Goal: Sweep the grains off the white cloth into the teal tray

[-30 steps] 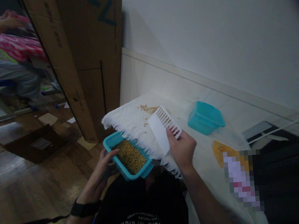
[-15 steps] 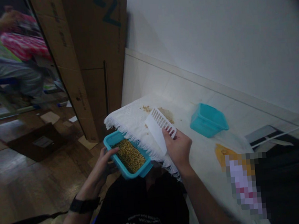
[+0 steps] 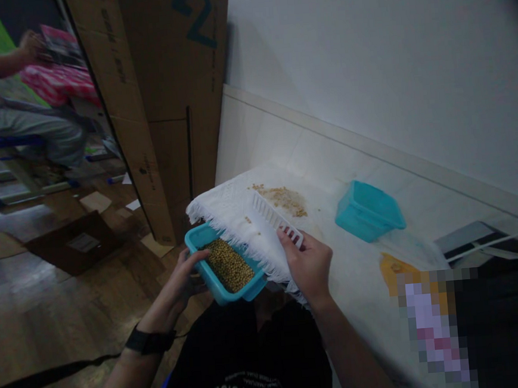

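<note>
My left hand [image 3: 186,281] grips a turquoise plastic tub [image 3: 201,271] by its left side, thumb over the rim. Small yellow-green beans [image 3: 229,268] partly fill it, and it is held beside the fringed edge of a white cloth [image 3: 217,200]. In my right hand [image 3: 310,263] is a white slotted plastic scoop [image 3: 273,217], pinched between thumb and fingers. It is tilted low over the cloth, and I cannot tell whether it touches. Just beyond the scoop, loose tan bits [image 3: 286,199] are spread on the cloth, with a few nearer the fringe.
A second turquoise tub [image 3: 368,212] stands on the right of the white surface, near an orange-yellow item [image 3: 393,273] and a dark bag-like thing [image 3: 510,311]. A tall cardboard box [image 3: 167,81] rises at the left by the wall. Another person [image 3: 16,129] sits beyond it.
The white scoop has tipped so that its slotted face is seen at a steeper angle, showing more loose bits behind it. The tub of beans stays in my left hand. The view has shifted slightly.
</note>
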{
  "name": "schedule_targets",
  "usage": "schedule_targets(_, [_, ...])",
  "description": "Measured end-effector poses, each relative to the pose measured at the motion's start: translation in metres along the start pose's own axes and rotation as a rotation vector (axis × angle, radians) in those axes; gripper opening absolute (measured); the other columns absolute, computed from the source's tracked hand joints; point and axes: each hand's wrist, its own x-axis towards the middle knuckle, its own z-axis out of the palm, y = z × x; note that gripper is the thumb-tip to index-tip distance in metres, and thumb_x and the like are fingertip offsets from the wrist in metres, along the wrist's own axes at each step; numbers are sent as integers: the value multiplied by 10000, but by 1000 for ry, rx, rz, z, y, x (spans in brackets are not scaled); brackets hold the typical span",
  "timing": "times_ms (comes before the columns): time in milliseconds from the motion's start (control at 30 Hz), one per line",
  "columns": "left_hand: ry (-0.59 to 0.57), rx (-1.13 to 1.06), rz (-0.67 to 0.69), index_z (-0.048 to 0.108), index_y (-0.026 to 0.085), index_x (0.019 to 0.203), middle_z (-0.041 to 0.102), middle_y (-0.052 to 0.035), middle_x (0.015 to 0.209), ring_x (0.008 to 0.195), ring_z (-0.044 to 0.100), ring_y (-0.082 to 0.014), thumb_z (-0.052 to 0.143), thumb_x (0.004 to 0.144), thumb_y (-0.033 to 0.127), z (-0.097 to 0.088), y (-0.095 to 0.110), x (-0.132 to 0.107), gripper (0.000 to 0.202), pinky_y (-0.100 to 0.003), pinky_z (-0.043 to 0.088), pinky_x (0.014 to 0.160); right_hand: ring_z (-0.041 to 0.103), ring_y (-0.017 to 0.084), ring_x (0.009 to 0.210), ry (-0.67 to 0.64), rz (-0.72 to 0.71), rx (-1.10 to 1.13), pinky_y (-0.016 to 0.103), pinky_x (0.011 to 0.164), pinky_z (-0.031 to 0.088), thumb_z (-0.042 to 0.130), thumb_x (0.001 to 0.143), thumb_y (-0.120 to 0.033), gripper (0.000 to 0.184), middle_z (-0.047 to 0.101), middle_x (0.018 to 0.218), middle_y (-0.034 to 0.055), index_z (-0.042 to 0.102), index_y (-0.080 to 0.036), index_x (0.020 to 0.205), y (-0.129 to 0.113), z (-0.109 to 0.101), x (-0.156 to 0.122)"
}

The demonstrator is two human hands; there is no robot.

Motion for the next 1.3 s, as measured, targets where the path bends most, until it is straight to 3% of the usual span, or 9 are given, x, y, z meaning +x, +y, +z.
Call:
schedule_targets(267, [-12,7,17,516,322,1491,696,-74,1060,780,768,-285,903,798,591,-1,5,3,838,-448,654,736,796,214,643,-87,-107,78,292,640,622,719,975,-361,254,871,813,66,926,-214,978,-14,2,-17])
schedule_targets(400, [-33,0,49,526,322,1469,717,-86,1116,836,779,-290,913,789,607,-5,8,3,832,-440,659,754,791,202,638,-147,-78,125,279,627,617,728,978,-371,258,876,829,59,929,-208,988,-21,-4,-23])
schedule_targets(600, [-4,-7,62,535,319,1449,710,-74,1092,838,762,-279,936,750,609,-3,13,2,856,-421,654,732,795,240,698,-43,26,104,294,645,620,772,938,-497,354,859,797,58,920,-177,959,-8,-5,2])
schedule_targets(833, [45,4,54,539,330,1458,702,-65,1098,796,745,-258,904,775,591,-3,13,3,818,-417,656,701,779,218,669,-163,-54,128,292,654,599,760,944,-453,304,857,797,49,920,-196,969,-7,16,6])
schedule_targets(933, [-4,-3,63,516,345,1484,717,-78,1176,838,772,-267,905,801,584,-7,9,1,822,-430,669,744,779,224,676,-92,-64,106,294,648,585,760,952,-468,318,859,811,52,911,-188,960,-7,7,9])
schedule_targets(1100, [-19,-7,32,525,337,1488,718,-64,1120,836,782,-269,905,812,597,-8,1,-3,817,-408,651,743,736,246,663,92,-50,-178,310,613,508,747,923,-521,392,831,756,88,873,-155,865,24,-25,54])
schedule_targets(1167, [-23,-14,8,515,337,1494,722,-55,1083,817,781,-269,910,808,607,-6,-2,-3,836,-419,649,757,712,233,642,74,-44,-300,308,596,450,728,925,-527,416,806,707,106,837,-157,771,41,-35,73])
schedule_targets(1300, [-27,-32,9,489,347,1515,722,-61,1109,821,782,-273,916,803,598,-3,-6,-4,867,-454,661,788,667,217,596,72,-27,-329,313,591,404,723,887,-476,365,767,647,94,800,-159,723,59,-41,88])
